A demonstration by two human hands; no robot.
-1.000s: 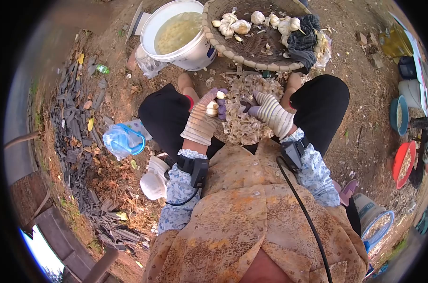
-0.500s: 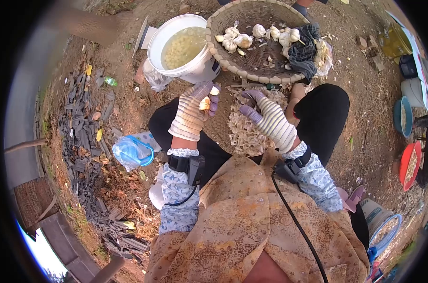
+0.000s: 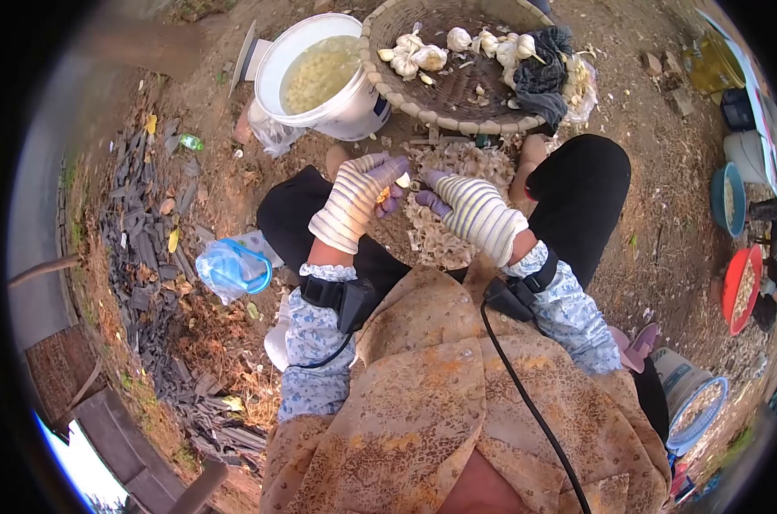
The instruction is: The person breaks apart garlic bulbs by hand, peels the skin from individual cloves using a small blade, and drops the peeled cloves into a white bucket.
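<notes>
My left hand, in a striped glove with purple fingertips, is closed around garlic. A pale garlic clove pokes out at its fingertips, and an orange-brown piece shows lower in the grip. My right hand, gloved alike, has its thumb and fingers pinched together close to that clove. Something small and dark shows at its fingertips, too small to name. Below both hands lies a heap of garlic skins on the ground between my legs.
Ahead stands a woven basket with garlic bulbs and a dark cloth. Left of it is a white bucket with peeled cloves in liquid. A blue-handled container sits at left; blue and red basins stand at right.
My right hand has moved left to meet the left hand, its fingers now pinched. The left hand has turned slightly, still holding garlic. The whole view has shifted a little.
</notes>
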